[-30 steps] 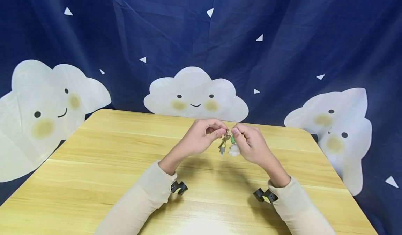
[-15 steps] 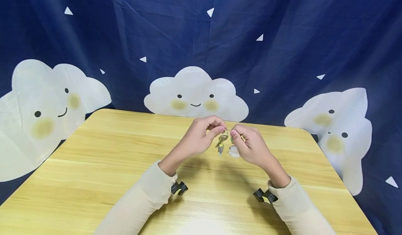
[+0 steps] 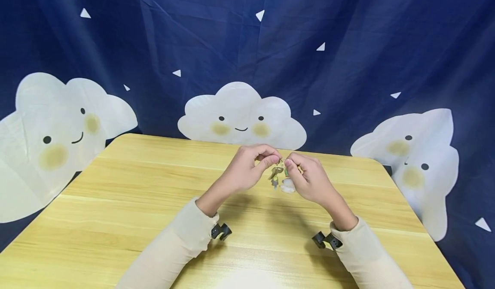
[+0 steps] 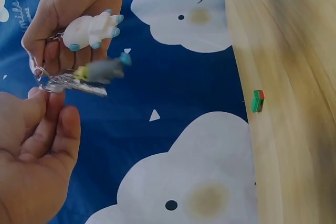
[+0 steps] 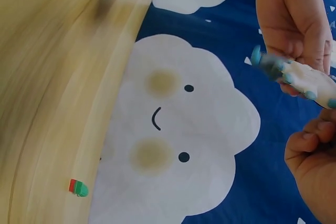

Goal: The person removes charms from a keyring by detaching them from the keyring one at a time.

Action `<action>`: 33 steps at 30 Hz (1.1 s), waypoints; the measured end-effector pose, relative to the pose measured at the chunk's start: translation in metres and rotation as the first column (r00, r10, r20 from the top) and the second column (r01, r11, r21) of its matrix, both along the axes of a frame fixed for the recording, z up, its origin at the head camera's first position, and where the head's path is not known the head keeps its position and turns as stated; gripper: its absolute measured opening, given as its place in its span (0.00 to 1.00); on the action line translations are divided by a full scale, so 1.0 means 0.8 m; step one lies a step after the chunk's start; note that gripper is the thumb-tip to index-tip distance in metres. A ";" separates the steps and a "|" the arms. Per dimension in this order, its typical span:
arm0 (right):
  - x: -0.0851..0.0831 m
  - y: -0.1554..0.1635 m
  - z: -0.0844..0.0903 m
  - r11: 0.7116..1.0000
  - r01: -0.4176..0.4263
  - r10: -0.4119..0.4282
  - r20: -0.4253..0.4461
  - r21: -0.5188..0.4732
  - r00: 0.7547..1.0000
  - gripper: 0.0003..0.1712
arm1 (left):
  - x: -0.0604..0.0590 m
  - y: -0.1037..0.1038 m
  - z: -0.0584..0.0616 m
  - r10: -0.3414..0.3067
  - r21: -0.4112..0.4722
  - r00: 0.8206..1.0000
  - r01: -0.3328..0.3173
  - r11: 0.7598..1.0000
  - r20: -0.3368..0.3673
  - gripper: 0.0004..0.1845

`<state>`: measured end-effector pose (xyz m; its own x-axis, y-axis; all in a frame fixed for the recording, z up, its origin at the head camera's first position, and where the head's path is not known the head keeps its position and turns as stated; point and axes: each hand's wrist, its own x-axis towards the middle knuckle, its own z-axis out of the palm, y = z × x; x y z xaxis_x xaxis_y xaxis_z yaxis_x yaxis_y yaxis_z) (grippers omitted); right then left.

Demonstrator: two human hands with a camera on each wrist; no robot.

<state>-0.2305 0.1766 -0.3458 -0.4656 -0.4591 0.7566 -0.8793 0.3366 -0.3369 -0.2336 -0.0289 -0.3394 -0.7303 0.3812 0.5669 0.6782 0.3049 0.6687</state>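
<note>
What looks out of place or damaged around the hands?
Perhaps the small green-and-red piece: it lies alone on the table, apart from the held white toy and gray toy. No damage shows, but the gray toy is blurred.

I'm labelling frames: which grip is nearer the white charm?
Right. The right grip is beside the white charm; the left grip is farther left, past the grey charm.

Left sleeve: cream, worn long, rumpled
Right sleeve: coloured the same
Left wrist camera: black, blocky, marked with yellow
Right wrist camera: likewise black, yellow-marked
</note>
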 end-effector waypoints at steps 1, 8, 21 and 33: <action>0.000 0.001 0.000 1.000 0.008 -0.008 0.000 -0.002 1.000 0.19 | 0.000 0.000 0.001 0.007 0.006 1.000 -0.007 1.000 0.000 0.07; -0.004 0.005 -0.001 0.998 0.060 -0.060 -0.012 -0.012 0.998 0.19 | 0.004 -0.003 0.007 0.042 0.010 0.994 -0.042 0.999 -0.102 0.06; -0.003 0.006 0.001 0.996 0.074 -0.075 -0.003 -0.043 0.997 0.19 | 0.011 0.003 0.010 -0.013 -0.084 0.954 -0.012 0.996 -0.299 0.03; -0.001 0.004 0.002 0.998 0.046 -0.047 -0.013 -0.050 0.999 0.20 | 0.008 0.002 0.006 0.002 -0.126 0.885 -0.068 0.990 -0.465 0.03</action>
